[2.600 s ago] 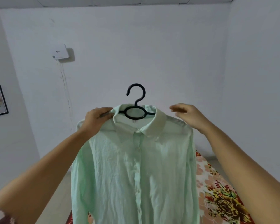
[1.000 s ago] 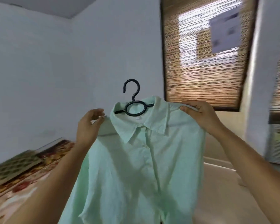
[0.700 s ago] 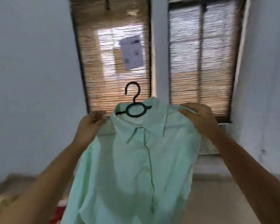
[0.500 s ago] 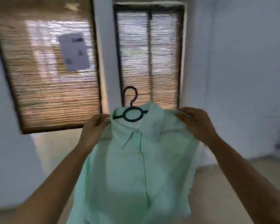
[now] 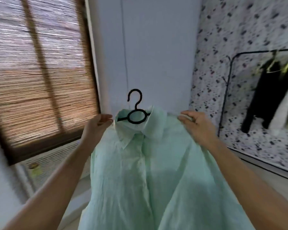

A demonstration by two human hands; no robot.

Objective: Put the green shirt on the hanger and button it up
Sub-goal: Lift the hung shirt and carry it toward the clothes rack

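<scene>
The pale green shirt [image 5: 150, 176] hangs on a black plastic hanger [image 5: 136, 112], whose hook and ring show above the collar. The front placket looks closed down the middle. I hold it up in the air in front of me. My left hand [image 5: 96, 127] grips the shirt's left shoulder beside the collar. My right hand [image 5: 198, 125] grips the right shoulder, with cloth bunched under its fingers. The hanger's arms are hidden inside the shirt.
A black clothes rail [image 5: 249, 52] with dark and light garments stands at the right, before a speckled wall [image 5: 223, 47]. A window with a bamboo blind [image 5: 37, 72] fills the left. A white unit [image 5: 53, 161] sits below it. A plain white wall lies straight ahead.
The view has swung to the right, from the bed past the blinds to the clothes rail. My right hand went from hovering open to gripping the right shoulder. The shirt stays on the hanger.
</scene>
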